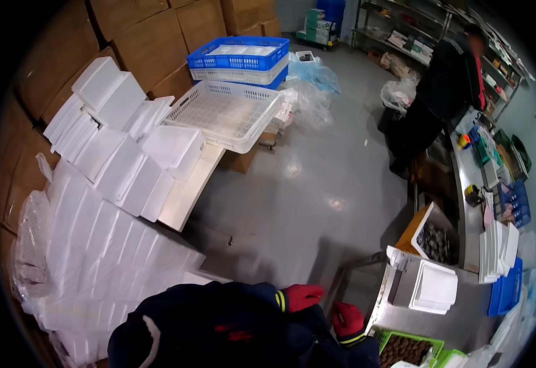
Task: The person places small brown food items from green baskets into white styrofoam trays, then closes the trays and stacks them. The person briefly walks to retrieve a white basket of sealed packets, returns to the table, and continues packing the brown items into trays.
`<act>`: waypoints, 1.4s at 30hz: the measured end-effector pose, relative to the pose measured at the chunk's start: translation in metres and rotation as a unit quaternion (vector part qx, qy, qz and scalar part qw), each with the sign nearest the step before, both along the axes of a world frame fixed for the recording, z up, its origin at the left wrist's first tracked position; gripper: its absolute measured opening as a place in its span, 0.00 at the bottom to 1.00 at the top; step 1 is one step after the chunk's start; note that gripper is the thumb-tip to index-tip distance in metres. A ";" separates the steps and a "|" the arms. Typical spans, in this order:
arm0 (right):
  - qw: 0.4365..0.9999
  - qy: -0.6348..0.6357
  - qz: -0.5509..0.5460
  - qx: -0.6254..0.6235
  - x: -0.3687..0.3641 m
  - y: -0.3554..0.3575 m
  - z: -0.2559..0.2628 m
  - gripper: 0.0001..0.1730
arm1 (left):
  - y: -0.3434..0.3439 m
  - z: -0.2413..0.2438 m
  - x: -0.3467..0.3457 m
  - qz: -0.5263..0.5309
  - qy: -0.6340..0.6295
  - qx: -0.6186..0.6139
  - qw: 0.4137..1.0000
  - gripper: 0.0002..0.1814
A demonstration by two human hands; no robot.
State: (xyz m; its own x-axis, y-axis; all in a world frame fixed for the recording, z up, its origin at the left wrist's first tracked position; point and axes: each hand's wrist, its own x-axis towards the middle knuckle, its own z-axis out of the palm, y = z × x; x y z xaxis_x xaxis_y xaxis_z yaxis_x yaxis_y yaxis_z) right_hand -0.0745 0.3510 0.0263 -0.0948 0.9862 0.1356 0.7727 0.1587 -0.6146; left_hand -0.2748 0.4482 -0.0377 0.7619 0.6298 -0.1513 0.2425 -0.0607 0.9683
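Observation:
Both my hands wear red gloves below yellow-striped dark cuffs. My left hand (303, 296) is in front of my dark jacket (231, 326), its fingers bent and pointing right. Lower and further right, my right hand (347, 319) is beside the near edge of a stainless steel table (468, 306); I cannot tell whether it touches. Nothing shows in either hand, but the palms and finger undersides are hidden. On that table lies a stack of white sheets or trays (433, 287). A green basket (426, 340) of brown lumpy pieces (403, 350) is near my right hand.
White foam boxes (125, 175) crowd a table (192, 188) at left, with brown cartons (153, 41) behind. A white crate (249, 142) overhangs its end, near blue crates (238, 60). A person (442, 87) stands at a long metal bench (468, 184) by an open orange box (413, 230). Grey floor (295, 198) runs between.

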 end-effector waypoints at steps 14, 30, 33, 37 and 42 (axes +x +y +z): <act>0.994 0.053 0.089 0.024 0.118 0.352 -0.017 0.04 | 0.286 0.047 0.053 0.157 0.091 -0.060 0.982 0.17; 0.982 0.020 0.187 0.030 0.007 0.625 -0.002 0.19 | 0.590 -0.010 -0.091 0.398 -0.020 0.013 0.917 0.19; 0.999 0.006 0.036 0.000 0.055 0.616 0.020 0.20 | 0.649 0.005 -0.069 0.264 -0.007 -0.043 0.963 0.15; 0.984 0.009 -0.176 -0.030 0.094 0.544 0.041 0.21 | 0.649 0.038 0.014 0.094 0.033 0.019 0.995 0.17; 0.943 0.018 -0.322 -0.077 0.137 0.447 0.032 0.20 | 0.632 -0.008 0.164 -0.059 0.001 -0.155 0.986 0.14</act>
State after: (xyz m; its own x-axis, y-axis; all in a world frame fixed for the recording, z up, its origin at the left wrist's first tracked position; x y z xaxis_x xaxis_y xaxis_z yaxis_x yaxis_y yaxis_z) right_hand 0.0628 0.7976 0.0583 0.5327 0.8460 -0.0214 0.6571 -0.4293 -0.6196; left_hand -0.1109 1.0805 -0.0453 0.8266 0.4604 -0.3237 0.2531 0.2097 0.9444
